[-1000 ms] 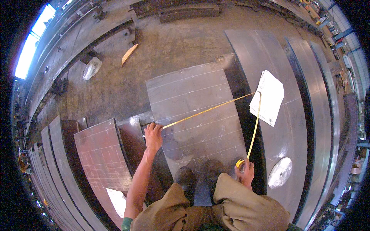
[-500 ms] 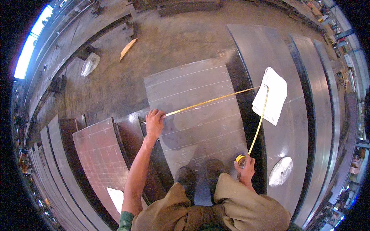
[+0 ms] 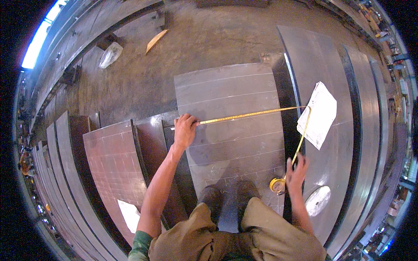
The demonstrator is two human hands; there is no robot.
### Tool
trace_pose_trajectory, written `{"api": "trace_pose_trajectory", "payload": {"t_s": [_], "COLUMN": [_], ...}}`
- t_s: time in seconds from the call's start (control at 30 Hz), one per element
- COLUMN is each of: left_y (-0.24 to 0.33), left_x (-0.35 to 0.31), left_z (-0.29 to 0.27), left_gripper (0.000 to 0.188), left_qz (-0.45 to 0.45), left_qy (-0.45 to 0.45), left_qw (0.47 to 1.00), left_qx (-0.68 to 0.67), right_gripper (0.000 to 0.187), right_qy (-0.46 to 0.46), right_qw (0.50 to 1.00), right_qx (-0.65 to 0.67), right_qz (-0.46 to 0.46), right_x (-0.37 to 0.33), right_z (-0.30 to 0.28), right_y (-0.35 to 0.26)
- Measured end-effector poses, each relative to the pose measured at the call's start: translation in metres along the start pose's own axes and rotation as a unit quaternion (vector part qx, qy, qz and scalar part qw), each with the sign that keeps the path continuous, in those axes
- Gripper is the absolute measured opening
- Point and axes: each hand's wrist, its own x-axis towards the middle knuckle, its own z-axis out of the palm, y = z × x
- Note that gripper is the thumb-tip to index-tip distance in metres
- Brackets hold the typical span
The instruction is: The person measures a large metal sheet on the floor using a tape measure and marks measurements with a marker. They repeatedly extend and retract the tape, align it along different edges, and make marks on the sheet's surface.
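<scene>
Left hand (image 3: 186, 132) pinches end of tape blade (image 3: 244, 116), likely anchoring it across steel plate (image 3: 228, 85) rightward. Right hand (image 3: 297, 172): fingers parted near blade, grip unclear; tape case (image 3: 277, 185) just left, papers (image 3: 323, 114) beyond.

Worn brown floor (image 3: 217, 39) — far left, bright strip (image 3: 35, 48), perhaps window
</scene>
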Motion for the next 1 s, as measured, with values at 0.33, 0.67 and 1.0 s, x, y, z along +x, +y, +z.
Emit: {"api": "trace_pose_trajectory", "payload": {"t_s": [0.33, 0.67, 1.0], "left_y": [0.002, 0.010, -0.019], "left_x": [0.001, 0.002, -0.012], "left_z": [0.009, 0.008, -0.015], "left_gripper": [0.008, 0.009, 0.009], "left_qz": [-0.013, -0.010, -0.019], "left_qy": [-0.019, -0.023, -0.029], "left_qw": [0.999, 1.000, 0.999], "left_qx": [0.026, 0.004, 0.026], "right_gripper": [0.034, 0.012, 0.014], "right_qy": [-0.083, -0.089, -0.065], "right_qw": [0.966, 0.962, 0.959], "right_qx": [-0.019, -0.027, -0.043], "right_qz": [-0.245, -0.258, -0.272], "right_x": [0.204, 0.218, 0.225], "right_z": [0.039, 0.054, 0.055], "right_y": [-0.023, -0.007, 0.000]}}
